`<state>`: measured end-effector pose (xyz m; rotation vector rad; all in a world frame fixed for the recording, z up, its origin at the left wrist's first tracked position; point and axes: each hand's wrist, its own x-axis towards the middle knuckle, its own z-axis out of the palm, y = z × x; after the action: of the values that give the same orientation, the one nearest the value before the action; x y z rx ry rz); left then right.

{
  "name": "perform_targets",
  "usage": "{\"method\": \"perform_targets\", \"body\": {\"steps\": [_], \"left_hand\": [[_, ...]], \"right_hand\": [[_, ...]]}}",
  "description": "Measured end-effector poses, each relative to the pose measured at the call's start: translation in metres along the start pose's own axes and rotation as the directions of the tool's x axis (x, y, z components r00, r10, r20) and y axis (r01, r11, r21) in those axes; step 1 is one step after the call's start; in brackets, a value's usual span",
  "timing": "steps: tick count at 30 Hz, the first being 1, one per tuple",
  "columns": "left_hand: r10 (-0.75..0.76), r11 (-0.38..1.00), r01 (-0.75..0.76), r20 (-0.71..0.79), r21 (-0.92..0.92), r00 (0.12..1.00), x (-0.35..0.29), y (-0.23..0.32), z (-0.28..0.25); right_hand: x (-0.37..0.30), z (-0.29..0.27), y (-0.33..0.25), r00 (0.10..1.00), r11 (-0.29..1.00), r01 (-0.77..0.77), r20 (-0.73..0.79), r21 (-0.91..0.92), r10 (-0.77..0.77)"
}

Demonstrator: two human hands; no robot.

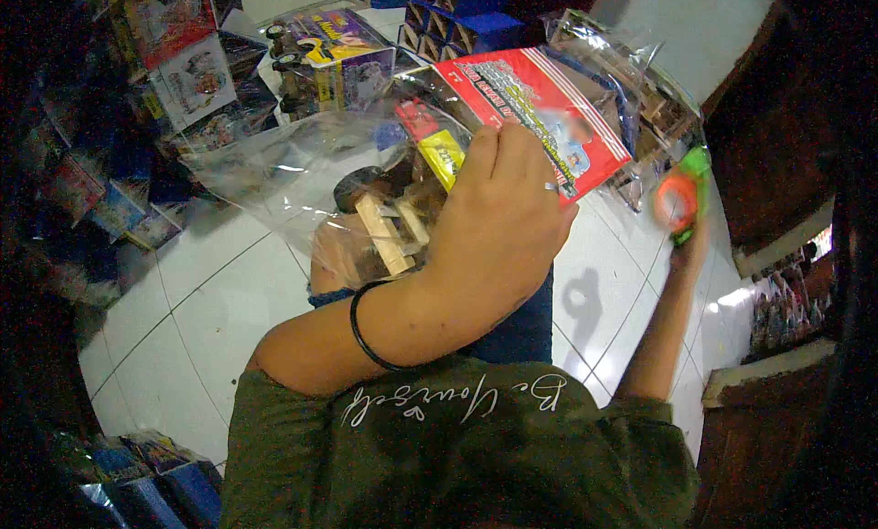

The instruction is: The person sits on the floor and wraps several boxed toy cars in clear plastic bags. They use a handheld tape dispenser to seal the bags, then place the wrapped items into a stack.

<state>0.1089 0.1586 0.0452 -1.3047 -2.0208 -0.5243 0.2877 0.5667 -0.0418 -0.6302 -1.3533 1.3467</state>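
Note:
My left hand (503, 186), with a black band round its wrist, is closed on the red printed header card (521, 90) of a clear plastic bag (265, 168). Inside the bag are pale wooden pieces (384, 235) and a dark round part, perhaps a wheel. My left palm and part of the card are hidden behind the back of the hand. Off to the right, my right hand (692, 232) grips an orange and green tape dispenser (677, 200), smeared by motion. It is held apart from the bag in my left hand.
Beyond the card lies another clear package (654, 99) with wooden parts. A purple and yellow box (343, 58) stands at the far left, near stacked blue boxes (462, 17). Wrapped packages (128, 172) pile up on the left. Brown wooden furniture (768, 428) edges the right of the white tiled floor (219, 309).

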Motion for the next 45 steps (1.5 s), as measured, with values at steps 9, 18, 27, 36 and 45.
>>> {"method": "perform_targets", "body": {"steps": [9,18,27,36,45], "left_hand": [[0.021,0.999,-0.022,-0.034,-0.035,0.999,-0.003,0.009,0.005],[0.074,0.997,-0.073,-0.046,0.016,0.996,-0.003,0.010,0.007],[0.072,0.997,-0.069,-0.135,0.027,0.988,-0.003,-0.007,0.010],[0.072,0.996,-0.076,-0.089,-0.041,0.993,-0.004,-0.004,0.003],[0.344,0.681,-0.483,0.342,0.551,0.875,-0.009,-0.005,0.026]], "right_hand": [[-0.103,0.320,-0.225,0.179,0.459,0.881,0.978,-0.112,-0.106],[-0.053,0.261,-0.221,0.194,0.315,0.914,0.957,-0.256,0.214],[-0.135,0.263,-0.240,0.585,0.415,0.702,0.801,-0.579,0.128],[-0.222,0.077,-0.213,0.530,0.387,0.806,0.837,-0.448,-0.134],[-0.221,0.136,-0.096,0.214,0.260,0.806,0.671,-0.532,0.710]]}}
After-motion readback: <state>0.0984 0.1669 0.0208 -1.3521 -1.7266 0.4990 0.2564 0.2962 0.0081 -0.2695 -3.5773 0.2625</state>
